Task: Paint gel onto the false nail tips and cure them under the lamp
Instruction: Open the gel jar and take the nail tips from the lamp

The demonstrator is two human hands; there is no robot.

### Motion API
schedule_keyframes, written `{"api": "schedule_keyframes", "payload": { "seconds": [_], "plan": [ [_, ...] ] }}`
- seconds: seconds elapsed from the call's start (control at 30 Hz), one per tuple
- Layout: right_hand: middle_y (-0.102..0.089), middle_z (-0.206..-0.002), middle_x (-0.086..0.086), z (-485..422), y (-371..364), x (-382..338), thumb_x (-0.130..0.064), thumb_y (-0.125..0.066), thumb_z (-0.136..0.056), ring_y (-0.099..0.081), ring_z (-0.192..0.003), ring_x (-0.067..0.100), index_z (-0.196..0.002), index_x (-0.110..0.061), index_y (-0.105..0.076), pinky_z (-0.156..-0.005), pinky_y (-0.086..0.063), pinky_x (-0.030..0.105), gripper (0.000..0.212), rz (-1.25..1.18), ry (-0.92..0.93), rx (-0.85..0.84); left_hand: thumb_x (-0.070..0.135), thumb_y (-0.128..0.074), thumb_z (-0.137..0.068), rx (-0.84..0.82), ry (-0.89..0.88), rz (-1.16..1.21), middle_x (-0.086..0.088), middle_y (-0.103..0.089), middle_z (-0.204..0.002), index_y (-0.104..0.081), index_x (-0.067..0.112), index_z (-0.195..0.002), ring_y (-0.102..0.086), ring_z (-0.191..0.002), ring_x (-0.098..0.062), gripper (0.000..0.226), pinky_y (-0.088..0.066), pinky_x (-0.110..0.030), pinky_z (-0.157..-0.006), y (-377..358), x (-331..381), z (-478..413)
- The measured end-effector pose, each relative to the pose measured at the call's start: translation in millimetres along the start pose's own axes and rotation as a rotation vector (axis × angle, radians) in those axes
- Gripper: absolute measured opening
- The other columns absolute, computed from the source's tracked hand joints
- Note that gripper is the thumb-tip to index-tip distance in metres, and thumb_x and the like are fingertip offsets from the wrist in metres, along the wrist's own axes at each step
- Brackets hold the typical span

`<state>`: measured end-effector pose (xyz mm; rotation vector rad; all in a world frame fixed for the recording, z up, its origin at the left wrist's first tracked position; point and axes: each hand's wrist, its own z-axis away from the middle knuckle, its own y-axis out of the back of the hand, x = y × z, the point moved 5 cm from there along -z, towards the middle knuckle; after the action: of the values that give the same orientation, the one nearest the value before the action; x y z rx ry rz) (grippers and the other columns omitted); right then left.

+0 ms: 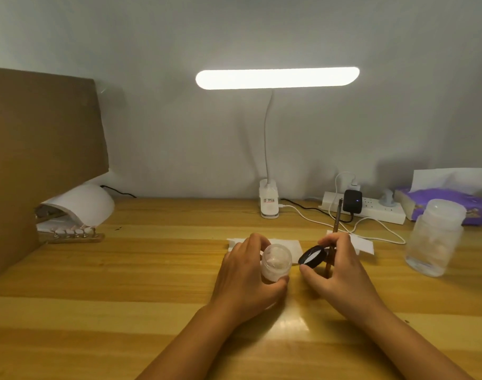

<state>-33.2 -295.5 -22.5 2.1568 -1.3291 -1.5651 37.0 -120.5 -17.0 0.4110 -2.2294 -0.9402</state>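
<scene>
Gel jar (276, 263), uncapped, sits clamped in the grip of the left hand (246, 274); right hand (344, 270) pinches lid (313, 257) and brush (338, 218); nail tips (69, 232) wait far left by curing lamp (83, 201); painting and curing seemingly remain.

Two jars (276, 266), one lid (313, 256)

A plain pale wall (152, 133) backs a yellow wood-grain bench (124, 311), lit by a glowing white bar-shaped desk light (277, 78) clipped at its far edge, with a brown cardboard panel (42, 127) standing left.
</scene>
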Motion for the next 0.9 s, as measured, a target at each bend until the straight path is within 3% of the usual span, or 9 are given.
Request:
{"api": "schedule_keyframes", "payload": {
  "seconds": [0.2, 0.33, 0.47, 0.6, 0.77, 0.9],
  "plan": [
    [-0.050, -0.106, -0.015, -0.3, -4.6, -2.0, -0.039, -0.077, -0.078, -0.055, -0.096, 0.006, -0.110, -0.032, -0.038, -0.080, -0.053, 0.025, 0.051, 0.104, 0.074, -0.011, 0.058, -0.070, -0.074, -0.062, 0.078, 0.041, 0.015, -0.056, -0.115, -0.038, 0.035, -0.115, -0.053, -0.103, -0.006, 0.057, -0.046, -0.027, -0.091, -3.3, -4.2, -1.8],
    [-0.048, -0.104, -0.016, -0.2, -0.2, -7.3, -0.032, -0.081, -0.075, -0.054, -0.096, -0.002, -0.109, -0.032, -0.033, -0.073, -0.049, 0.014, 0.058, 0.080, 0.166, 0.047, 0.058, -0.065, -0.074, -0.054, 0.003, 0.002, 0.015, -0.054, -0.108, -0.035, 0.036, -0.111, -0.049, -0.094, -0.004, 0.053, -0.032, -0.009, -0.075, 1.4, 5.6, 0.3],
    [-0.049, -0.107, -0.019, 5.3, -4.2, -14.0, -0.038, -0.082, -0.073, -0.052, -0.103, -0.007, -0.116, -0.035, -0.038, -0.076, -0.049, 0.012, 0.062, 0.089, 0.256, 0.023, 0.047, -0.068, -0.077, -0.046, -0.050, -0.028, 0.015, -0.049, -0.110, -0.038, 0.034, -0.120, -0.049, -0.092, -0.005, 0.054, -0.032, -0.009, -0.067, 4.5, 12.9, 3.8],
    [-0.051, -0.105, -0.026, 8.2, -4.4, -25.0, -0.058, -0.068, -0.074, -0.054, -0.097, -0.006, -0.120, -0.041, -0.045, -0.074, -0.050, 0.012, 0.054, 0.102, 0.335, 0.013, 0.043, -0.066, -0.080, -0.047, -0.073, -0.062, 0.016, -0.046, -0.119, -0.039, 0.037, -0.129, -0.046, -0.099, -0.005, 0.057, -0.028, -0.008, -0.071, 6.0, 12.7, 4.3],
    [-0.055, -0.110, -0.022, 9.8, -6.4, -29.4, -0.044, -0.074, -0.080, -0.052, -0.098, -0.006, -0.134, -0.035, -0.051, -0.080, -0.049, 0.016, 0.058, 0.145, 0.406, -0.002, 0.059, -0.052, -0.075, -0.050, -0.121, -0.021, 0.015, -0.052, -0.118, -0.044, 0.033, -0.130, -0.050, -0.102, -0.004, 0.062, -0.032, -0.007, -0.075, 6.3, 19.1, 3.7],
    [-0.059, -0.107, -0.020, 9.8, 0.3, -30.7, -0.054, -0.064, -0.085, -0.056, -0.095, -0.001, -0.133, -0.031, -0.056, -0.077, -0.051, 0.019, 0.054, 0.144, 0.391, 0.012, 0.058, -0.056, -0.071, -0.040, -0.139, 0.005, 0.015, -0.056, -0.115, -0.048, 0.029, -0.125, -0.052, -0.100, -0.003, 0.062, -0.032, -0.005, -0.076, 8.2, 22.3, 3.0]
  ]
}}
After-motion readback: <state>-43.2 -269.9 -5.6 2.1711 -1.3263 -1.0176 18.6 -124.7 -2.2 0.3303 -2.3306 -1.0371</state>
